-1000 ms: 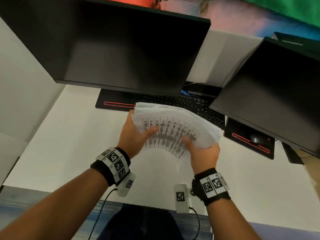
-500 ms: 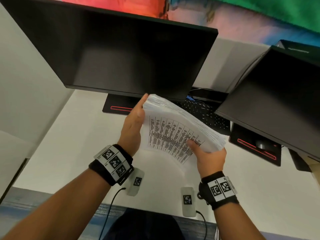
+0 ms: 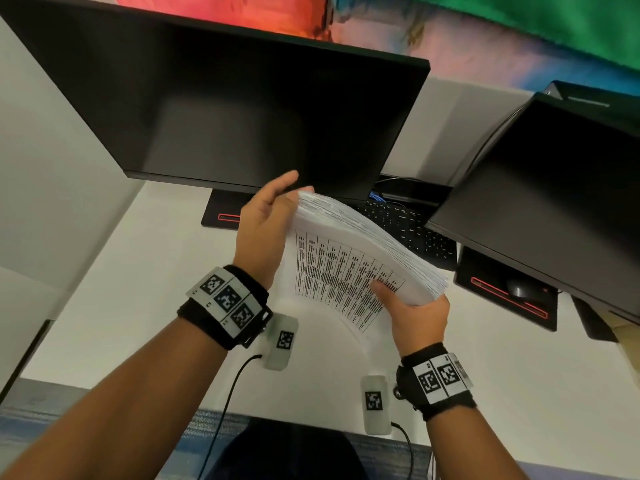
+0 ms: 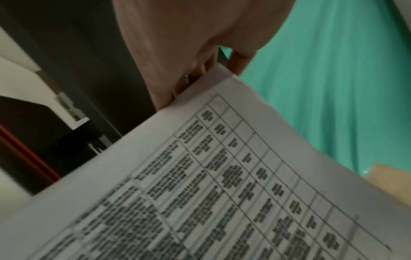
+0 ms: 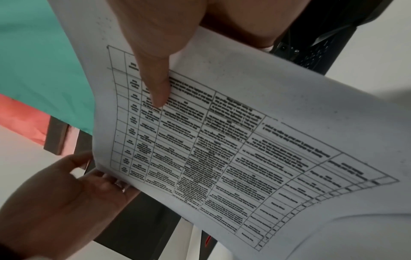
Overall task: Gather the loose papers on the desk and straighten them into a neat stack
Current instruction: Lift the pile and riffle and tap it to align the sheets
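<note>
Head view: thick bowed paper stack (image 3: pixel 360 258), right hand (image 3: pixel 414 315) pinching corner, left hand (image 3: pixel 265 230) flat vs edge.

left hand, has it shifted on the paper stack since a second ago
Yes. The left hand has slid from the printed face to the paper stack's left edge, reaching toward the big monitor.

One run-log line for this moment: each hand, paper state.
left hand: flat against stack's left edge | right hand: grips paper stack, thumb on top | stack: held above desk, edges uneven
</note>
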